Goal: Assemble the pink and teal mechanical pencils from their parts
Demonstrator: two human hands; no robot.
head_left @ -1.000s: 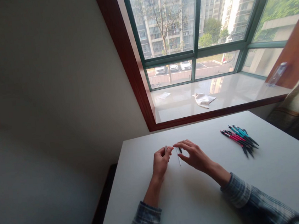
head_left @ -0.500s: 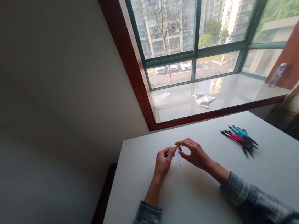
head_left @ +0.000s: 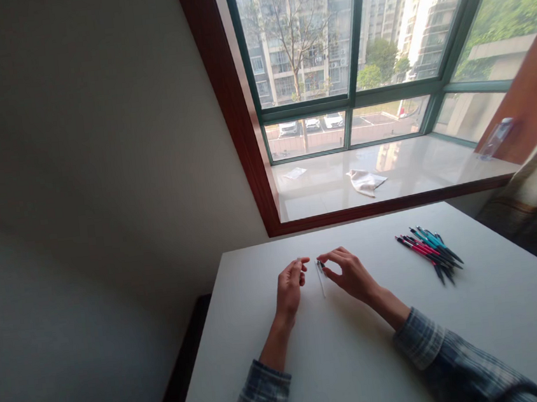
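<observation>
Right hand [head_left: 350,275] at the centre of the view: thumb and fingertips closed in a pinch around the dark upper end of a slim white pen [head_left: 321,282], the rest of the pen running down toward 6 o'clock, its lower end on the surface [head_left: 456,341]. Left hand [head_left: 290,288] just beside it at 9 o'clock, resting on the surface, not touching the pen, fingers curled inward; cannot tell whether anything sits in them. Plaid sleeves [head_left: 263,396] and [head_left: 438,356] at the wrists, toward 7 and 4 o'clock.

At 3 o'clock, well apart from the hands, a loose heap of pink and teal mechanical pens [head_left: 430,254] on the surface. At 12 o'clock, beyond the surface's far edge, a pale stone windowsill [head_left: 414,176] in a dark red wooden frame, with a crumpled white cloth [head_left: 366,182] and a sheet of paper [head_left: 295,172] on it. Toward 2 o'clock, a clear plastic bottle [head_left: 496,137] at the sill's far end, and a curtain [head_left: 532,199] below it.
</observation>
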